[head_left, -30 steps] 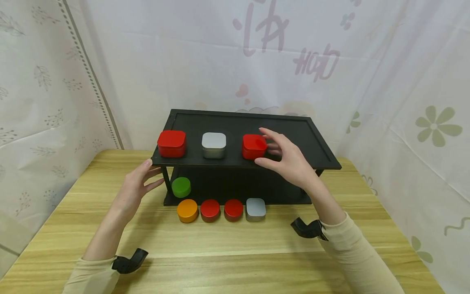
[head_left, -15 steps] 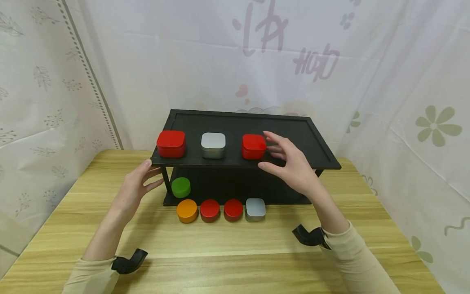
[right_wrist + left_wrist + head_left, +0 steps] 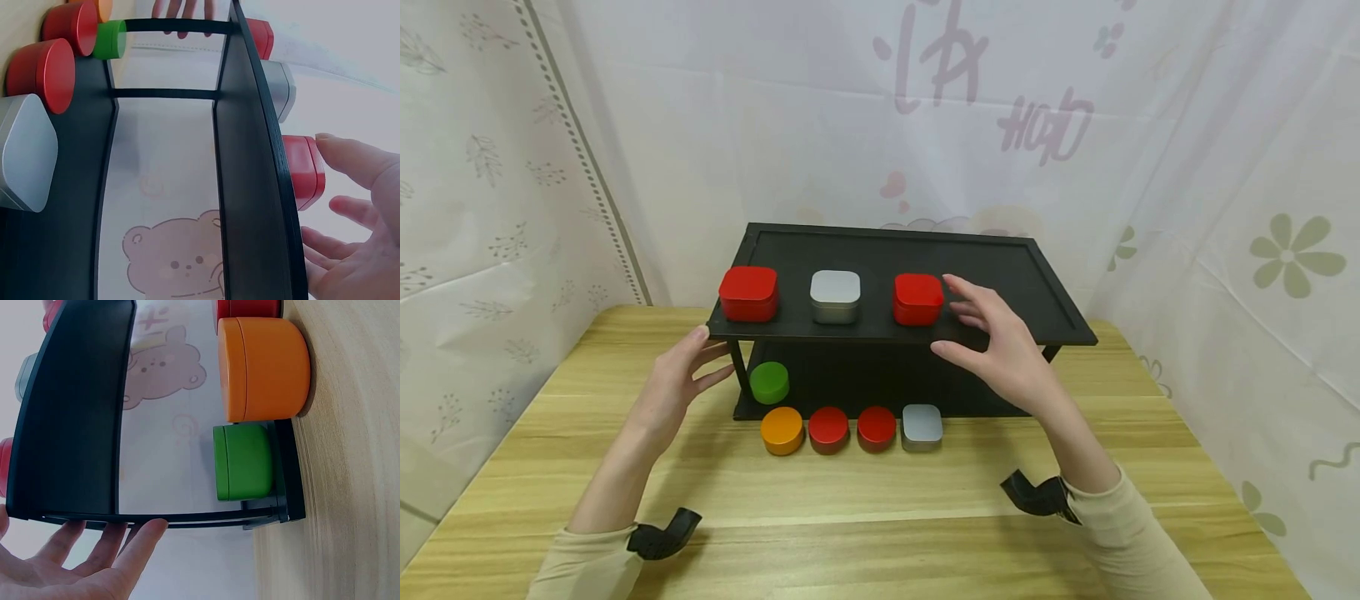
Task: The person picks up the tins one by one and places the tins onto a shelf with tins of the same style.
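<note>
A black two-tier shelf (image 3: 880, 250) carries a row of square tins on its top board: a red tin (image 3: 749, 294) at left, a silver tin (image 3: 836, 297) in the middle and another red tin (image 3: 917, 300) toward the right. Beside that right-hand red tin is my right hand (image 3: 1000, 342), its thumb and fingers spread with nothing between them. My left hand (image 3: 673, 379) is at the shelf's left end, thumb at the top board's front corner. In the left wrist view, its extended fingers (image 3: 140, 550) touch the side of the frame.
On the lower board, at left, sits a round green tin (image 3: 770, 382). Along the shelf's front stand an orange round tin (image 3: 782, 431), two red round tins (image 3: 829, 431) and a silver square tin (image 3: 922, 428) on the wooden table (image 3: 850, 533). A printed white cloth (image 3: 820, 125) hangs behind.
My right hand has drawn back from the right-hand red tin, moving slightly right and toward me, and the tin stays on the top board. The left hand keeps its place.
</note>
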Motion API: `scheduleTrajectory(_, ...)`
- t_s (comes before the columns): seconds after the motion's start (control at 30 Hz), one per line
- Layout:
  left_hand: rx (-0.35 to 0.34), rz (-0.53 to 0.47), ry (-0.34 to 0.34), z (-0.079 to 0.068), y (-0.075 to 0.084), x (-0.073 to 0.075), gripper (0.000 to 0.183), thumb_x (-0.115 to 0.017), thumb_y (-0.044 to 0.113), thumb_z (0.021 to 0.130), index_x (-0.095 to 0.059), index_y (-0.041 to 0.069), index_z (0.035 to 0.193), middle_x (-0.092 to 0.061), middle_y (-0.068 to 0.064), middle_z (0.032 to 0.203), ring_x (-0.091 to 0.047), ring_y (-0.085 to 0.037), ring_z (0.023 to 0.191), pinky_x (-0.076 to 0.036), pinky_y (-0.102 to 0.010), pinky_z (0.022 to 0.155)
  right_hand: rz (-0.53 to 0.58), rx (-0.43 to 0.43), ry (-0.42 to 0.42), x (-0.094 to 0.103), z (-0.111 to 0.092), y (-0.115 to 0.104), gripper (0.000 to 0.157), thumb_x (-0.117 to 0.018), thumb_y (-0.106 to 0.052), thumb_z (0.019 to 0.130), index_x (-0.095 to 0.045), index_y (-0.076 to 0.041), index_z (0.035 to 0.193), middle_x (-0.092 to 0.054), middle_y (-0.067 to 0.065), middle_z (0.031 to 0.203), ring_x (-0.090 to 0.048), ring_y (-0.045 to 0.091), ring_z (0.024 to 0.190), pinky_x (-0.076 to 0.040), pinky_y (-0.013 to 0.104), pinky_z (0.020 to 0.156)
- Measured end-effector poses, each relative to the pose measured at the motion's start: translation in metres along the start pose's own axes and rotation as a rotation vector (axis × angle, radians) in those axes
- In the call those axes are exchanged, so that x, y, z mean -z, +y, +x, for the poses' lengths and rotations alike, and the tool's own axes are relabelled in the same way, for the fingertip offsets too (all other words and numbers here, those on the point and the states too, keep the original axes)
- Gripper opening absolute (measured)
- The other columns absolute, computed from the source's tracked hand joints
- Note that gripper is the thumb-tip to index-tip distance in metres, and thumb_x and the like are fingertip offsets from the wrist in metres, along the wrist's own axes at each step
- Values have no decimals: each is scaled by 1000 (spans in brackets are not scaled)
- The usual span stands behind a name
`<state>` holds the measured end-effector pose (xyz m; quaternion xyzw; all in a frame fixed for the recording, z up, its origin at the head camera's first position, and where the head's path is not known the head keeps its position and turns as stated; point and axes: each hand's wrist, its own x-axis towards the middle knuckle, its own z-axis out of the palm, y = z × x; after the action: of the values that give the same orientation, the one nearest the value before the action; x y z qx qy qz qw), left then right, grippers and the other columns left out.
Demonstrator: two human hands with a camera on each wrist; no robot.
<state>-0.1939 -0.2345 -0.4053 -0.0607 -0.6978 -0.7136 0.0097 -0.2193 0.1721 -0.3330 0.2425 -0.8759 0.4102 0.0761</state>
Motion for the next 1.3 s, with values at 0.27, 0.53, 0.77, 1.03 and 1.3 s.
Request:
scheduleTrajectory(0.27, 3, -2, -1, 0, 1, 0, 32, -43, 44, 110, -60, 29, 132, -52, 14, 130, -57, -1, 120, -59, -16, 95, 7, 30, 46, -2, -9, 2, 79, -82, -20, 90, -41, -23, 157, -45, 4, 158, -54, 24, 140, -46, 39, 120)
scheduleTrajectory(0.53, -11, 13, -10, 0, 0, -1, 38, -41, 44, 111, -58, 25, 138, -51, 15, 133, -57, -2, 121, -59, -14, 94, 18, 36, 89, -2, -18, 2, 78, -82, -18, 89, -43, -28, 156, -46, 5, 156, -54, 25, 139, -45, 36, 120)
scheduleTrajectory(0.77, -6, 1, -8, 0, 0, -1, 39, -42, 44, 110, -57, 25, 140, -51, 16, 133, -57, -1, 120, -59, -13, 92, 38, 54, 118, -2, -28, 1, 78, -82, -15, 89, -44, -31, 155, -48, 7, 154, -55, 24, 138, -46, 26, 117)
scheduleTrajectory(1.03, -9, 13, -11, -1, 0, 0, 40, -41, 44, 111, -56, 22, 141, -50, 15, 133, -56, -2, 121, -59, -15, 94, 64, 77, 157, -3, -39, 3, 75, -81, -8, 89, -47, -28, 153, -51, 10, 150, -57, 25, 135, -46, 16, 115)
scheduleTrajectory(1.3, -11, 13, -10, 0, 0, -1, 40, -41, 44, 110, -56, 22, 141, -51, 14, 132, -57, -2, 121, -59, -15, 94, 138, 122, 193, -4, -47, 5, 73, -79, 2, 87, -51, -22, 151, -53, 13, 148, -57, 25, 134, -48, 21, 114)
